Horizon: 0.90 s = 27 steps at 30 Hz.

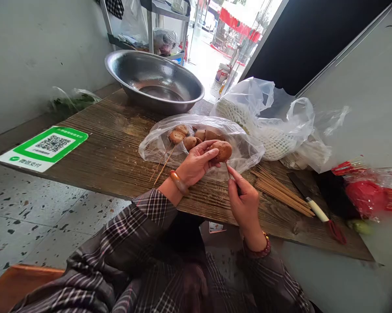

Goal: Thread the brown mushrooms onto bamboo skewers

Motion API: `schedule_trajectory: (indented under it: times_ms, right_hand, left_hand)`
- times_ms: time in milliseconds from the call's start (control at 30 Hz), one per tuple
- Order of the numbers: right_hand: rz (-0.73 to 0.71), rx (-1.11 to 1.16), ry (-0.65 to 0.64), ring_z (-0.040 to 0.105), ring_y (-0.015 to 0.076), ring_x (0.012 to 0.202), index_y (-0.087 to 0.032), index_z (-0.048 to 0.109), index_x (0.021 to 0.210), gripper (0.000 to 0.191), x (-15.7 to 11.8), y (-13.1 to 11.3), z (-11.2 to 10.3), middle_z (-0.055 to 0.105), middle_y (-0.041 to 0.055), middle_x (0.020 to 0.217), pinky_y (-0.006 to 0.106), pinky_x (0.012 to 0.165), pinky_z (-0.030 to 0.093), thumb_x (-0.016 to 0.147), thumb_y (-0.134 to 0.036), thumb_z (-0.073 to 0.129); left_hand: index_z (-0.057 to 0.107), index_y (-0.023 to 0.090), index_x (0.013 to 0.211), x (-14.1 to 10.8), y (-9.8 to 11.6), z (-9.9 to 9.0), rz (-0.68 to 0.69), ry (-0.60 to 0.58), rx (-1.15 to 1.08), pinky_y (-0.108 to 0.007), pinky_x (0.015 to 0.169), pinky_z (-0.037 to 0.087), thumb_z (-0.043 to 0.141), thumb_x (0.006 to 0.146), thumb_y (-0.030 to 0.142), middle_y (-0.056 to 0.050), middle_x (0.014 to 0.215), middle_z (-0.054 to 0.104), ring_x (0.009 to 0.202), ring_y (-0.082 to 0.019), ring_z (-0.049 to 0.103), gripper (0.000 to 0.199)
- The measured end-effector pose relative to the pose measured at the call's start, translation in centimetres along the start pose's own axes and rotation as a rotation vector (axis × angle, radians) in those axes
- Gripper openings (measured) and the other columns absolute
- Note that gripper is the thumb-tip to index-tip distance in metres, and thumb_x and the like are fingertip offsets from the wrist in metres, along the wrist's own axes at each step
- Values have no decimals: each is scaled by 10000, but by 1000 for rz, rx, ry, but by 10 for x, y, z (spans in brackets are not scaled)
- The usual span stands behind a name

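My left hand (197, 164) is closed around a brown, smooth oval piece of food (222, 151) whose exact kind I cannot make out. Between thumb and index finger, my right hand (244, 195) pinches a thin wooden skewer (227, 168); its upper end meets the underside of the piece. Behind both hands lies an opened clear plastic bag (156, 139) with several similar brown pieces (202, 134) on it. Two skewers (165, 165) stick out from the pieces at its left side. A bundle of loose skewers (282, 191) rests to the right of my right hand.
At the back of the wooden table (101, 161) stands a large metal basin (156, 82). A QR code card (45, 145) lies at the left. Rightward are a knife (309, 202), white plastic bags (274, 130) and red packaging (368, 195). A shelf (166, 11) stands behind.
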State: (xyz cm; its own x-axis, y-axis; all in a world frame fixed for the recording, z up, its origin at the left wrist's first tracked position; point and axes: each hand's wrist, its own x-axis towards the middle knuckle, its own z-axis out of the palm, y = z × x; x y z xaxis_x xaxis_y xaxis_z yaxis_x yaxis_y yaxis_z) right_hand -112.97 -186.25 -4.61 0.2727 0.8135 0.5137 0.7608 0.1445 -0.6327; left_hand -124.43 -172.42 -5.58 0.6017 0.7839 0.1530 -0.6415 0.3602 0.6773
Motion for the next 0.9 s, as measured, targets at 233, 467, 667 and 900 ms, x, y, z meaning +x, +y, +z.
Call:
schedule_trajectory:
  times_ms: [233, 467, 667, 900]
  right_hand:
    - [7, -18, 60, 765, 233, 1035, -199, 761, 1210, 323, 6, -1, 3, 798, 94, 1143, 402, 937, 618, 969, -233, 548]
    - [-6, -13, 113, 766, 245, 1036, -224, 789, 1135, 286, 17, 4, 11, 803, 86, 1126, 413, 931, 613, 957, -273, 570]
    - [-14, -5, 134, 776, 236, 962, -215, 795, 1077, 257, 16, 10, 13, 815, 88, 1067, 379, 865, 622, 952, -292, 583]
    - [-59, 38, 103, 782, 233, 922, -229, 804, 1076, 239, 4, 10, 9, 819, 80, 1038, 355, 819, 633, 930, -271, 620]
  left_hand:
    - [686, 188, 1139, -1, -3, -1, 46, -18, 47, -250, 680, 552, 855, 758, 327, -83, 1166, 715, 900, -168, 691, 439]
    - [702, 184, 1142, -2, -6, 3, 78, -31, 80, -251, 682, 546, 852, 750, 307, -93, 1183, 706, 927, -173, 672, 438]
    - [696, 195, 1124, -5, -3, 3, 40, -39, 32, -301, 774, 567, 837, 768, 306, -81, 1150, 710, 929, -179, 681, 400]
    - [697, 230, 1260, -9, 5, 2, 12, -142, -30, -364, 937, 529, 817, 816, 403, -100, 1170, 727, 1074, -219, 675, 492]
